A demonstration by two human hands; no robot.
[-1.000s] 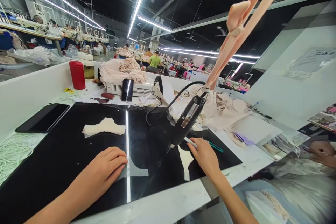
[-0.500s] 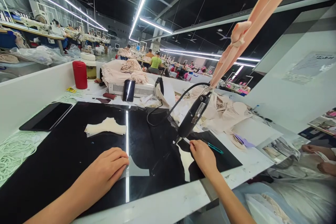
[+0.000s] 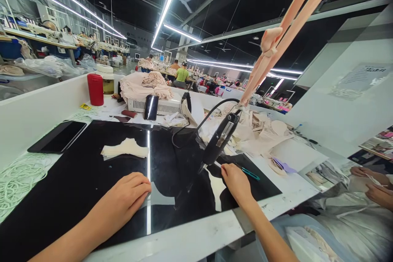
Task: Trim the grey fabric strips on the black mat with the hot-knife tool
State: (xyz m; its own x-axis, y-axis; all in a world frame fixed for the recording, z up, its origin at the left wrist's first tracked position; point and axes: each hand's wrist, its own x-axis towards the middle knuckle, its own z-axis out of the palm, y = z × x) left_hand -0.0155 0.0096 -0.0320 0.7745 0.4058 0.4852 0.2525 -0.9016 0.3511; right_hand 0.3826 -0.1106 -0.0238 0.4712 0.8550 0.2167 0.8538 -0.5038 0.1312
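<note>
My left hand (image 3: pixel 130 192) rests on the black work surface, fingers together and curled over the left part of a flat grey piece (image 3: pixel 162 196). My right hand (image 3: pixel 236 182) is closed, its fingertips at a thin white strip (image 3: pixel 217 164) whose other end is hidden in the hand. Just left of that hand lies a cream-coloured cut fabric piece (image 3: pixel 216 188). A black hand tool (image 3: pixel 219 139) with a cord hangs at a slant from a pink fabric strap (image 3: pixel 270 49), its metal tip close to the cream piece's upper end.
Another cream stack (image 3: pixel 125 148) lies farther back on the black board (image 3: pixel 76 184). Around it are a phone (image 3: pixel 57 136), pale green cord (image 3: pixel 21 180), a red container (image 3: pixel 95 89) and teal tweezers (image 3: pixel 250 173). A co-worker's hands (image 3: pixel 376 186) are at the far right.
The hanging black tool and its strap have swung a little to the left, its tip shifting left and slightly down. Both my hands have stayed nearly still.
</note>
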